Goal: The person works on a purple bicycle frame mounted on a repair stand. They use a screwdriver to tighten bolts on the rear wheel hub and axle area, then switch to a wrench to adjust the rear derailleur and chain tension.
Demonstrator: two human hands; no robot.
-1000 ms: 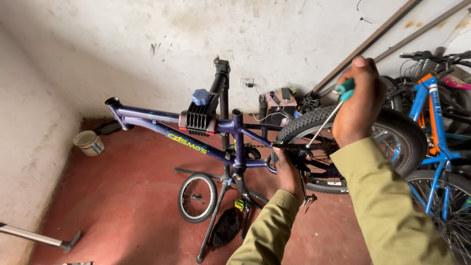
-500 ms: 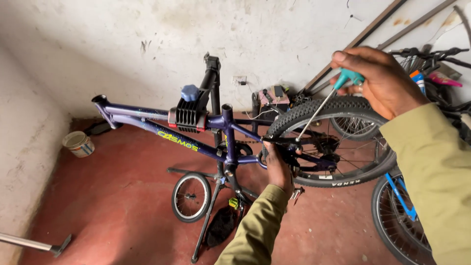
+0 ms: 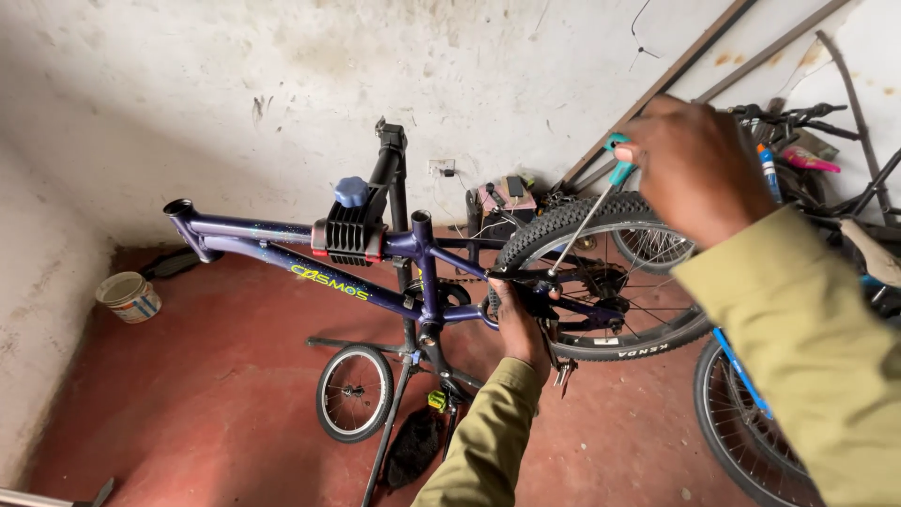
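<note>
Teal-handled, the screwdriver [image 3: 584,223] is clenched in the right hand [image 3: 699,169], its long shaft slanting down and left to the rear brake [image 3: 527,278]. The left hand [image 3: 522,329] clasps the bike frame [image 3: 413,246] just below that tip, beside the rear wheel [image 3: 601,282].

Screwdriver [image 3: 584,225] handle mostly hidden in right hand [image 3: 699,169], blue bicycle [image 3: 751,394] cut off at frame edge
</note>
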